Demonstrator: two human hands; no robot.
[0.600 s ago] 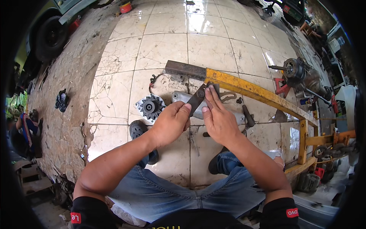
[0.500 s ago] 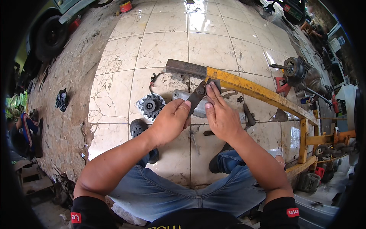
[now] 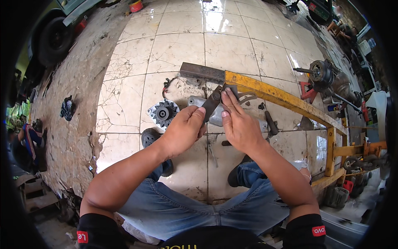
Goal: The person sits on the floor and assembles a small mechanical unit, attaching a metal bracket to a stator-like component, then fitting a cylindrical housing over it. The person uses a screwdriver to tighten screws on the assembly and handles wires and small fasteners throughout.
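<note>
A: Where are the hands?

B: Both sit at the centre of the frame, forearms coming up from the lower edge and converging. The left hand [image 3: 184,128] is curled closed, thumb and fingers pinching the lower end of a dark flat metal strip [image 3: 212,106]. The right hand [image 3: 237,122] lies just beside it, palm down, fingers stretched forward along the strip's upper end, pressing on it rather than wrapping round.

A: So the strip is off the floor?

B: Yes, held up between the two hands, tilted, its top leaning toward the upper right. It hangs above a grey cast housing [image 3: 215,118] that lies on the tile floor [image 3: 174,50].

A: What else lies near?

B: A finned alternator part [image 3: 163,113] lies on the floor just left of the left hand. A yellow steel frame [image 3: 286,101] runs from upper centre down to the right, with a rusty bare end [image 3: 202,72] above the hands. A dark-handled tool [image 3: 270,123] lies right of the right hand, near the frame.

A: And the person's pose?

B: Squatting or seated low, knees in blue jeans [image 3: 186,211] at the bottom, dark shoes [image 3: 154,143] planted under the forearms. Elbows are spread wide, wrists nearly meeting. A tyre [image 3: 52,39] shows at upper left, and a motor [image 3: 321,74] stands at upper right.
</note>
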